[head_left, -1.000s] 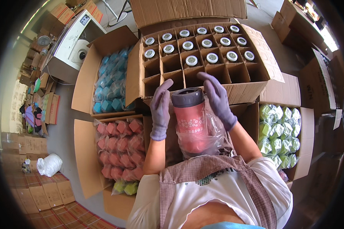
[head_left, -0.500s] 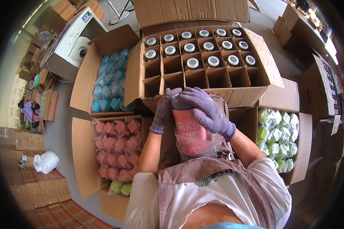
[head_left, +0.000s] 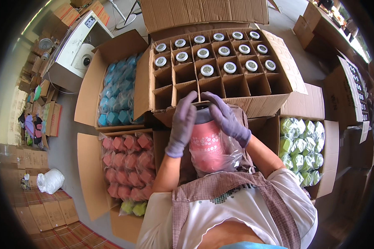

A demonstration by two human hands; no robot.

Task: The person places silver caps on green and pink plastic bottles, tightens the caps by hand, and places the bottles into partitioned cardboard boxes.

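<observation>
A pink tumbler (head_left: pixel 206 140) with a dark grey top and a pale bean print stands tilted against my apron. A clear plastic bag (head_left: pixel 230 157) is bunched around its lower part. My left hand (head_left: pixel 182 126), in a purple-grey glove, is beside the top's left side with its fingers stretched out. On the other side my gloved right hand (head_left: pixel 230 120) curves against the top, fingers bent over its far edge. Just beyond both hands is a divided carton (head_left: pixel 253 103), where several round-lidded containers (head_left: pixel 230 67) stand in cells; some front cells hold none.
To the left are open cartons of bagged blue items (head_left: pixel 118 95) and bagged pink items (head_left: pixel 126 166). At the right stands a carton of wrapped green items (head_left: pixel 301 145). A white bag (head_left: pixel 50 181) lies on the floor near stacked boxes (head_left: pixel 54 207).
My left hand has shifted and turned, its fingers straighter beside the top. The right hand has slid back from over the top toward its right side, baring more of the grey part.
</observation>
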